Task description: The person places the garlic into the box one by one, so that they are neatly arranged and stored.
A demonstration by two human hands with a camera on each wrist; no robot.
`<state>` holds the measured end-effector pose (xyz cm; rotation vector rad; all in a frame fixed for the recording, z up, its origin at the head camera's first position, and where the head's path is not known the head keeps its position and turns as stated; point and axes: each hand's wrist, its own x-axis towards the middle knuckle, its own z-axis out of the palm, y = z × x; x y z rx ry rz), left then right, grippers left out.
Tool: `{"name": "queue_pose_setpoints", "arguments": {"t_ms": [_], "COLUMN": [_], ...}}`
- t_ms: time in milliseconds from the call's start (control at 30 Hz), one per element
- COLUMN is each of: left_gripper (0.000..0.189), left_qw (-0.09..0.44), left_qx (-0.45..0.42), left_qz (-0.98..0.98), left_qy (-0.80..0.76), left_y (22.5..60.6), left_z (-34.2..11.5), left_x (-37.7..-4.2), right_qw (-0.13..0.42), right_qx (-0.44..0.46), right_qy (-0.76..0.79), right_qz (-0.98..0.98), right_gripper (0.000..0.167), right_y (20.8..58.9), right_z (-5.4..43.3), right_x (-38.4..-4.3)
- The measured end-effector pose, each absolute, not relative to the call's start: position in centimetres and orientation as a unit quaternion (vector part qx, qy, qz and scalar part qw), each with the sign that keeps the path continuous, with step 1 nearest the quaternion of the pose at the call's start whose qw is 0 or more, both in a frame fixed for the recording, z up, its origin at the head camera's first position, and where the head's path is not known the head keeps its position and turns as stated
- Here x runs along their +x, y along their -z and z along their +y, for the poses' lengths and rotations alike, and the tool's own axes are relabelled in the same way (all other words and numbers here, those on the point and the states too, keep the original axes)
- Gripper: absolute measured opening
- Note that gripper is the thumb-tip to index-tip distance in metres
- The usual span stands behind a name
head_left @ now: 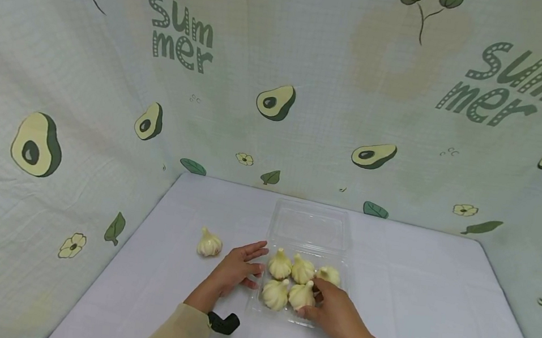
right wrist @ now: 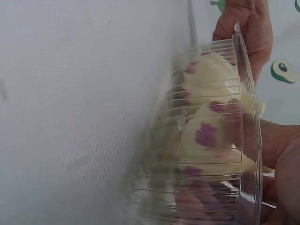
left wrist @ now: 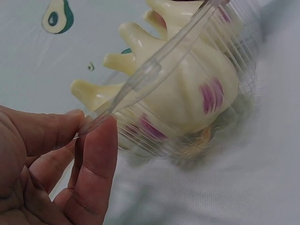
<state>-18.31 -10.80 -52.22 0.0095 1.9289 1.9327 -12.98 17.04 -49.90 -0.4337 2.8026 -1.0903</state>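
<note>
A clear plastic clamshell box (head_left: pixel 312 227) lies with its lid folded back, several garlic bulbs (head_left: pixel 275 294) in its base. My left hand (head_left: pixel 236 267) is at the box's left side; in the left wrist view its thumb and finger pinch the clear rim (left wrist: pixel 149 75). With my right hand (head_left: pixel 337 310) I grip the front garlic bulb (head_left: pixel 302 295) inside the box, thumb on one side and fingers on the other. Through the ribbed wall in the right wrist view, the thumb shows against a purple-marked bulb (right wrist: pixel 206 133). The bulb's underside is hidden.
One more garlic bulb (head_left: pixel 210 243) sits alone on the white tabletop (head_left: pixel 419 291), left of the box. A cloth printed with avocados (head_left: pixel 276 102) hangs behind the table and along its sides.
</note>
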Motion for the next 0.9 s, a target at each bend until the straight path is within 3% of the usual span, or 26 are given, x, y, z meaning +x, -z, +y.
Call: {"name": "queue_pose_setpoints", "arguments": {"t_ms": [900], "left_gripper": [0.067], "left_qw": [0.205], "left_qx": [0.011], "left_qz": [0.688], "left_qy": [-0.696], "left_y": [52.2], "left_z": [-10.66], "left_x": [-18.22], "right_qw": [0.077], "right_qx": [-0.12], "right_qy": [0.373], "right_qz": [0.917], "right_gripper": [0.053], "right_y": [49.49], "right_z": [17.59], "right_x": [-12.7]}}
